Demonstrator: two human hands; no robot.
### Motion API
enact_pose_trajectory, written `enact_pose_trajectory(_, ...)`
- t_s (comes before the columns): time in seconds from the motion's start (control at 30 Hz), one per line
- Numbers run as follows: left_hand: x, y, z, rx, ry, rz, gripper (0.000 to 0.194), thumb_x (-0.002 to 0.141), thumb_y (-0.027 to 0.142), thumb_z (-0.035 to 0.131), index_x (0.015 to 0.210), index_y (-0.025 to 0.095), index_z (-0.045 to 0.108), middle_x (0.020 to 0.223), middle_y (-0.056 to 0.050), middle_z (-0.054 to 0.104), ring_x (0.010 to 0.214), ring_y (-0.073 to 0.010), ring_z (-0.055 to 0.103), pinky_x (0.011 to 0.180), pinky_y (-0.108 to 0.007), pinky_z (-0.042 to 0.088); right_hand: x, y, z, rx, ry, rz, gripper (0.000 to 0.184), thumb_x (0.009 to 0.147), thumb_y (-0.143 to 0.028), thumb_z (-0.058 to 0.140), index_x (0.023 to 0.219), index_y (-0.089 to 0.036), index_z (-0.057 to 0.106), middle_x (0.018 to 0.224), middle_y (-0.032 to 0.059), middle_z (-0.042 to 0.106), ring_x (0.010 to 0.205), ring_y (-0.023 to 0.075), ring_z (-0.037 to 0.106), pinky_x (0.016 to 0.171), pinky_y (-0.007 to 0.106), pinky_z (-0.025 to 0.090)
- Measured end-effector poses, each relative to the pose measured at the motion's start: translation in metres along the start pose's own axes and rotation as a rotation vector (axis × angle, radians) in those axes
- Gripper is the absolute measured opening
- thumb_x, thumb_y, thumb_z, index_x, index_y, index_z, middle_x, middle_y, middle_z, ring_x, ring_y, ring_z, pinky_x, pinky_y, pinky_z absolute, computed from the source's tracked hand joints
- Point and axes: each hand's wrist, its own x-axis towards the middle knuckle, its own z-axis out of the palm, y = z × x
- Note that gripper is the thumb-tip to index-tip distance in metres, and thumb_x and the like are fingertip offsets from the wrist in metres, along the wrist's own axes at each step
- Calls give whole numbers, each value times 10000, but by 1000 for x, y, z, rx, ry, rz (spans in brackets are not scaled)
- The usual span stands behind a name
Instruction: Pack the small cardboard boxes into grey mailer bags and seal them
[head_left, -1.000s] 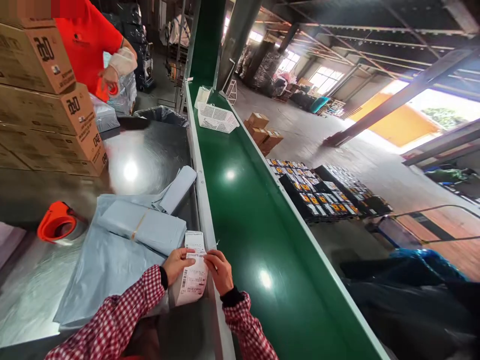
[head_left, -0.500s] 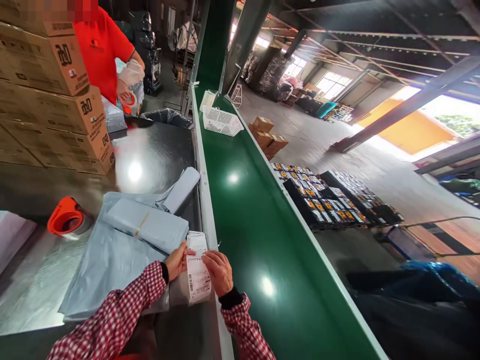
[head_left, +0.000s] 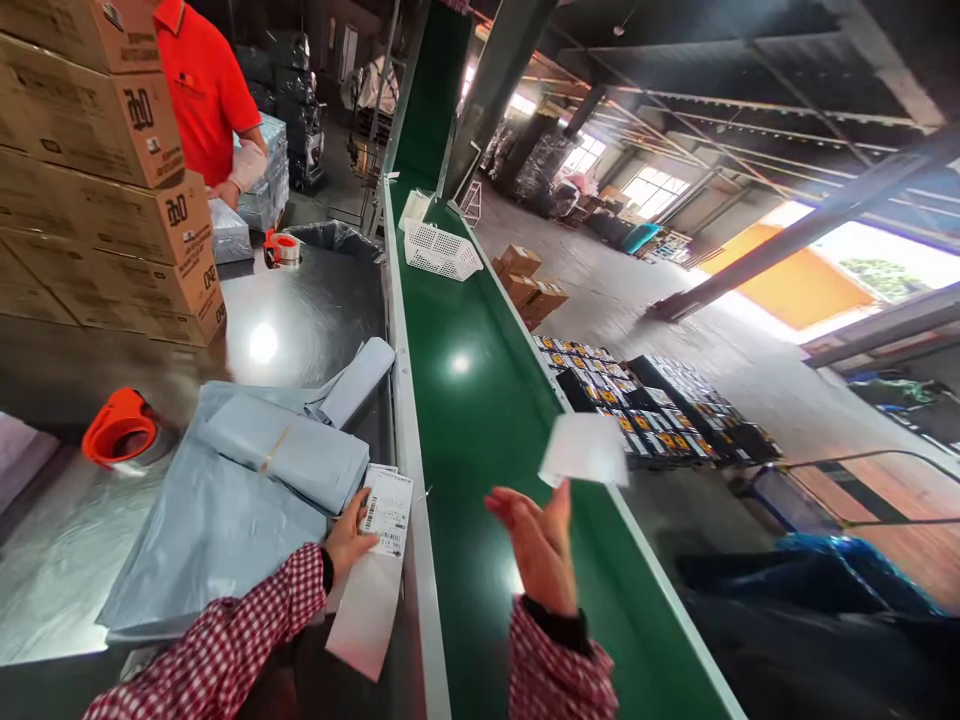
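Observation:
My left hand (head_left: 351,535) grips the left edge of a strip of printed shipping labels (head_left: 388,510), whose blank white tail (head_left: 364,625) trails toward me. It lies at the table's right edge, against the conveyor's rail. Out over the belt, my right hand (head_left: 536,540) has its fingers stretched out. A blank-looking white slip (head_left: 585,448) is in the air at its fingertips, slightly blurred; whether it still sticks to a finger I cannot tell. Beside my left hand, a banded bundle of grey mailer bags (head_left: 289,445) rests on larger grey bags (head_left: 210,550).
An orange tape dispenser (head_left: 120,430) stands on the left of the metal table. Stacked cartons (head_left: 97,210) rise behind it, with a co-worker in a red shirt (head_left: 202,90) beyond. The green conveyor (head_left: 480,430) carries a white perforated basket (head_left: 441,250) farther along.
My right hand has left the labels and swung right over the conveyor, with a white slip at its fingertips. My left hand stays on the strip. The co-worker's tape dispenser now sits on the table.

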Motion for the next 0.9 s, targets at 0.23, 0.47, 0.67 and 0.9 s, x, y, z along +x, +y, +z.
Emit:
enact_pose_trajectory(0.23, 1, -18, -1, 75, -96, 75, 1107, 641, 183, 723, 1581, 169, 139, 1393, -172, 566, 1201, -298, 594, 939, -361, 517, 38, 124, 90, 37, -389, 315, 1396, 537, -302, 890, 1587, -354, -28, 1189, 72, 636, 890, 209, 675, 835, 441, 556)
enact_pose_trajectory(0.47, 15, -5, -8, 130, 69, 137, 912, 695, 329, 718, 1502, 143, 336, 1244, -148, 569, 984, -241, 639, 879, -375, 535, 34, 126, 93, -46, -367, 101, 1076, 717, -258, 735, 1589, -216, 106, 852, 3, 678, 714, 170, 623, 669, 323, 517)
enact_pose_trajectory(0.67, 31, 27, 4, 287, -117, 193, 276, 648, 264, 700, 915, 190, 703, 1024, -66, 680, 746, -181, 608, 729, -305, 499, 31, 114, 92, -105, -357, 86, 992, 761, -312, 713, 1571, -155, 164, 711, -22, 679, 629, 169, 613, 613, 303, 505)
enact_pose_trajectory(0.9, 42, 17, 2, 379, -86, 151, 318, 712, 414, 706, 544, 200, 540, 521, 40, 482, 519, -122, 431, 538, -242, 339, 32, 120, 88, -212, -363, 63, 920, 798, -334, 663, 1567, -165, 187, 960, 73, 784, 640, 167, 656, 622, 303, 541)
